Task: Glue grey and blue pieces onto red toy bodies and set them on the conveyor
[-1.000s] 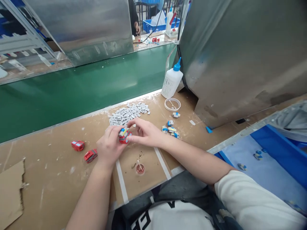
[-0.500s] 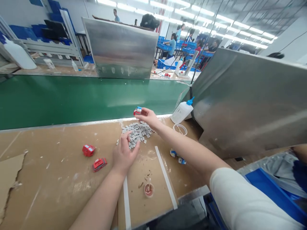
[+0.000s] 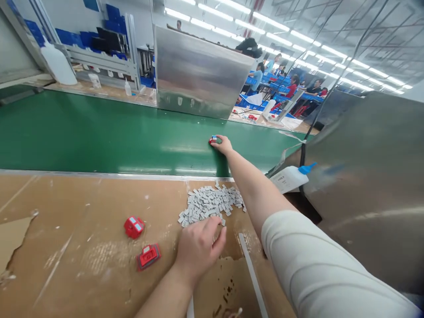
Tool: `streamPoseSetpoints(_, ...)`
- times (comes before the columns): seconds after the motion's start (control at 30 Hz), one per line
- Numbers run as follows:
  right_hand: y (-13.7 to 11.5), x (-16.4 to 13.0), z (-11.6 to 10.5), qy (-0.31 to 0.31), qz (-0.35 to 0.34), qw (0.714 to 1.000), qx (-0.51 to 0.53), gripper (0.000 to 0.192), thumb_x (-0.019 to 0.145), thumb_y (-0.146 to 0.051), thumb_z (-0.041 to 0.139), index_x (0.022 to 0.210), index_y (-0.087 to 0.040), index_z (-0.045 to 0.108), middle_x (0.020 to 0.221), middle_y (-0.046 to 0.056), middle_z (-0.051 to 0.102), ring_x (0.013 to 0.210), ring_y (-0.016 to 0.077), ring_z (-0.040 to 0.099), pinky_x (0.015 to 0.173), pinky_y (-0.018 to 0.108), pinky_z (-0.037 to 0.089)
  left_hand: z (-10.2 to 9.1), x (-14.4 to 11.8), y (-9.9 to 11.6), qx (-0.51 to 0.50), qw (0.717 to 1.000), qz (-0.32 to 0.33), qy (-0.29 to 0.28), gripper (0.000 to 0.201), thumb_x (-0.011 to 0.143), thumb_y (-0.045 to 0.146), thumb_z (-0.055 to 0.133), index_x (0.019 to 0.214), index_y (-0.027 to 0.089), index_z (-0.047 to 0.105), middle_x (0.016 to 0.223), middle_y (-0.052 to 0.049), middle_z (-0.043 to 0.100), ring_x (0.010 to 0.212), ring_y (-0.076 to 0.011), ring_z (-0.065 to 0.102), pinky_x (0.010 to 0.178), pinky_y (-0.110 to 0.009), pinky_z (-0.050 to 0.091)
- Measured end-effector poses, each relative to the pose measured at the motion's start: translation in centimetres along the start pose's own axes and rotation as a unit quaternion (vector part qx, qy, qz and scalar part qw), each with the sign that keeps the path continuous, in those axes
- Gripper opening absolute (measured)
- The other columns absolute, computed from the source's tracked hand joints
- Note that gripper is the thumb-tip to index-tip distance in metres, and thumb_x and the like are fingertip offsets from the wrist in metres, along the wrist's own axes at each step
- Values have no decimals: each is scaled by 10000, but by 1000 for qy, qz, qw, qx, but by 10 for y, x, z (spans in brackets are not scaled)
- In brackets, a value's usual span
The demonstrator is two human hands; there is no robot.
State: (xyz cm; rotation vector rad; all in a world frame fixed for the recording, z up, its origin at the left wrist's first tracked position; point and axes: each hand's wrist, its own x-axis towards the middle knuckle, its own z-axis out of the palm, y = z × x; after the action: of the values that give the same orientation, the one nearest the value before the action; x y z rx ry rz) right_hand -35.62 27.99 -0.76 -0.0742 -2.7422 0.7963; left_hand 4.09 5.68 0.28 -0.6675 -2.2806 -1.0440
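Two hands are at work, each with its own grip. My right hand is stretched far out over the green belt, its grip clamped on a small red toy with a blue-and-white top, which sits right at the belt surface; I cannot tell if it touches. My left hand rests on the counter, fingers curled down at the near edge of the pile of grey chips; whether that grip has closed on a chip I cannot tell. Left of that hand lie two red toys, close together, apart from the pile. A white glue bottle with a blue cap lies tilted at the right, against the metal shield. Beyond the belt stands another metal panel, and people work in the distance.
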Motion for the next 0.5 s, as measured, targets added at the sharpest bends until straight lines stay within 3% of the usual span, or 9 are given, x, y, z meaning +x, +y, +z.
streamPoseSetpoints(0.13,14,4,-15,68,132,986,72,574,888,-214,657,1462,-219,637,1539,181,551,1419,325,568,1236,511,443,0,1,-1,0,1000,-5,-3,161,1106,248,513,1013,216,641,694,39,698,537,-126,615,538,-293,369)
streamPoseSetpoints(0.27,-7,-24,-32,113,166,961,192,490,943,-269,548,1422,-199,624,1519,184,550,1348,286,593,1164,465,487,-1,2,-3,-4,1000,-10,-18,148,1097,252,543,1004,221,654,727,26,715,590,-137,647,570,-289,391)
streamPoseSetpoints(0.4,-58,-89,-50,76,107,930,345,439,1027,-449,450,1350,-231,650,1362,119,701,1131,206,679,981,374,568,-1,4,-10,-8,1000,0,-25,155,1101,276,557,1027,224,683,873,-16,768,790,-182,716,711,-300,488)
streamPoseSetpoints(0.5,-90,-170,-83,-12,37,890,454,629,1044,-696,317,1225,-247,719,1227,108,779,1078,230,722,906,386,606,-1,4,-16,6,1000,8,-29,174,1108,305,561,1037,225,698,959,-33,786,872,-202,728,777,-323,526)
